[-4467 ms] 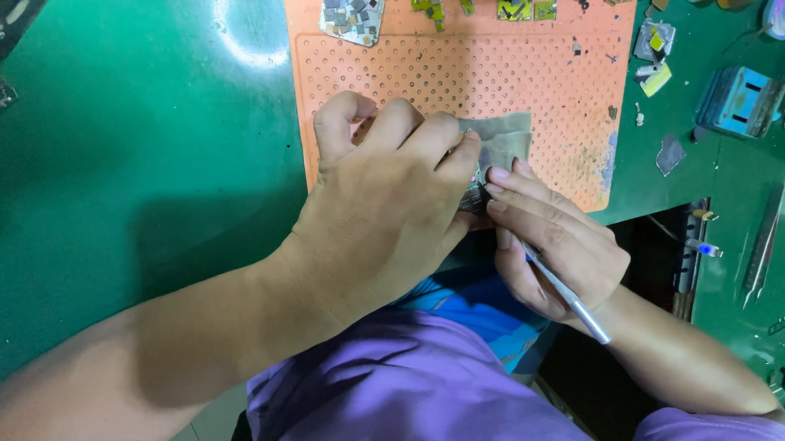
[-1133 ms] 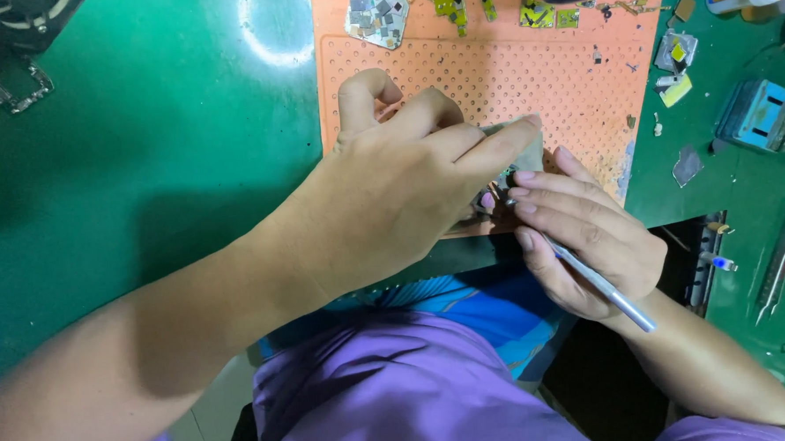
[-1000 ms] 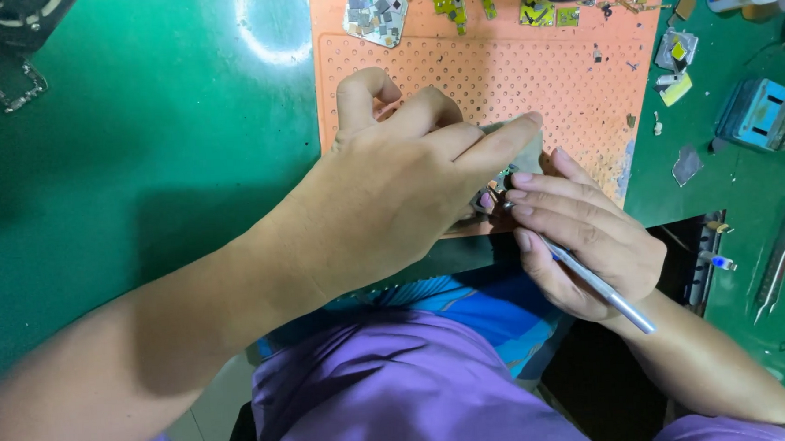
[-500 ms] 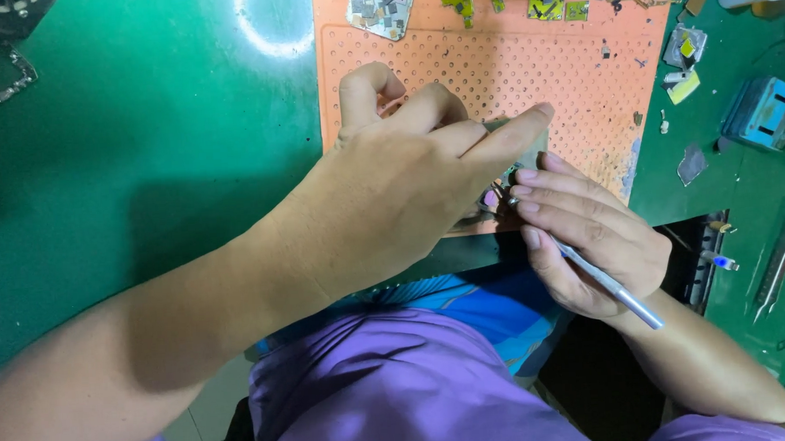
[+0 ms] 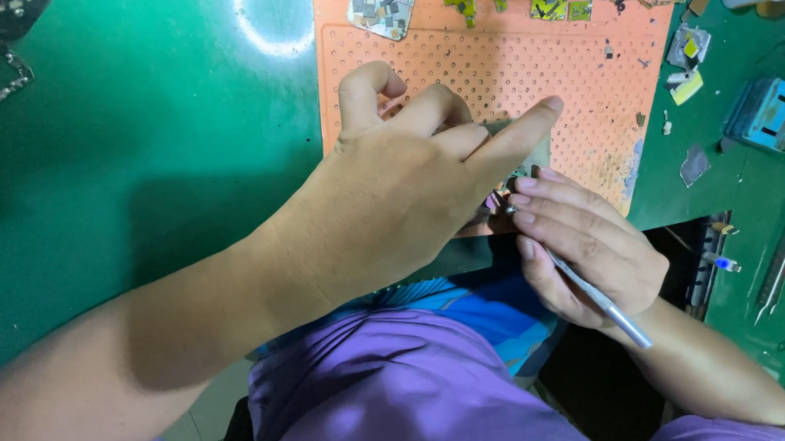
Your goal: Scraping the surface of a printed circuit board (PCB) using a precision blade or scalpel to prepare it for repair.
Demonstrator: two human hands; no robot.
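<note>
My left hand (image 5: 408, 180) lies over the near edge of an orange perforated mat (image 5: 527, 65) and presses down on a small grey part that it mostly hides. Its index finger stretches right across the part. My right hand (image 5: 588, 247) sits just right of it, fingertips touching the same spot, and grips a thin metal tool (image 5: 603, 301) whose shaft sticks out toward my body. The tool's tip is hidden between the two hands.
A green mat (image 5: 142, 152) covers the bench. A small circuit board (image 5: 383, 2) and green board pieces (image 5: 559, 3) lie at the orange mat's far edge. A blue box (image 5: 769, 111), scraps and metal tweezers (image 5: 778, 261) lie to the right.
My left index finger has straightened and reached further right across the part. Both hands stay at the same spot on the mat's near edge.
</note>
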